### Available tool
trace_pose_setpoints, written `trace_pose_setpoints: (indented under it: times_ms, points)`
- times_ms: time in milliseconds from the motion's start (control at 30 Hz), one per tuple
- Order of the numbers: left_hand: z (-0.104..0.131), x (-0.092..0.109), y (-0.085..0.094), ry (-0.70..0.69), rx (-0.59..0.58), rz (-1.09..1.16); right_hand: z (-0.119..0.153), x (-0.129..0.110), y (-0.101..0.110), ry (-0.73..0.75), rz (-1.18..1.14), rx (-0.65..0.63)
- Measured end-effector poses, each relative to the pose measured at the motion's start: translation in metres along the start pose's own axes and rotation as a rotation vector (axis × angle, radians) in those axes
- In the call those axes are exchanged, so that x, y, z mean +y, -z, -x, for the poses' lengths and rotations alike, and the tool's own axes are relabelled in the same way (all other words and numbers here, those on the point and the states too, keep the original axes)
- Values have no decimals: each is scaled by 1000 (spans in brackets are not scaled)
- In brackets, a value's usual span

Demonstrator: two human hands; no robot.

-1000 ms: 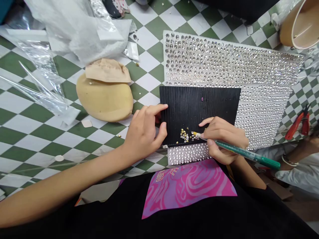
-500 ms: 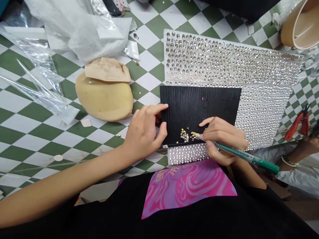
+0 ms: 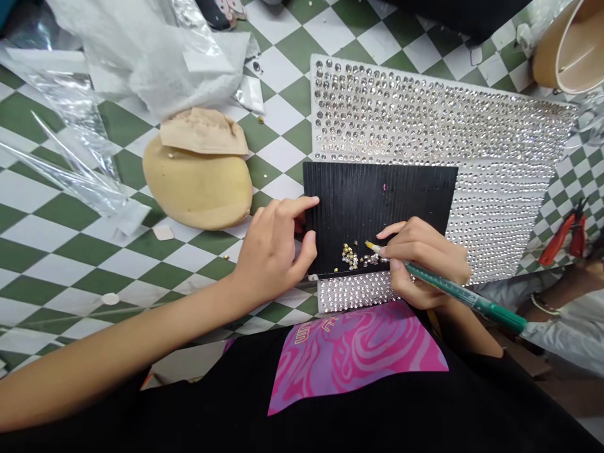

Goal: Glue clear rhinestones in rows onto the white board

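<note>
Pen (image 3: 467, 297) (just one, green) was pinched in the right hand (image 3: 425, 257), tip over one black board (image 3: 363, 204) with gems (image 3: 350, 258) too tiny to count; left hand (image 3: 277, 244), thumb and index parted, touched its edge.

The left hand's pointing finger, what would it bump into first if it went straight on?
Probably the black ridged board: the index fingertip of the left hand is at the board's left edge. Depth there is hard to judge.
</note>
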State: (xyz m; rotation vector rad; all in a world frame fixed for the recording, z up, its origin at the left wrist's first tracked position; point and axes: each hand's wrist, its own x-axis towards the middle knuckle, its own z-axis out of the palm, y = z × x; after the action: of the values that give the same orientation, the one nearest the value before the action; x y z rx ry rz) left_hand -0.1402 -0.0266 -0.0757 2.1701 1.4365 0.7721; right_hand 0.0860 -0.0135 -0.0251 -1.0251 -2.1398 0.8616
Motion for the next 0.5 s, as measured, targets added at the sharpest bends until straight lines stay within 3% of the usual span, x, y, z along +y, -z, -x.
trace_pose_setpoints:
  times_ms: [500]
  points:
    - [0, 0, 1, 9, -9, 8, 1, 3, 1, -41, -25, -7]
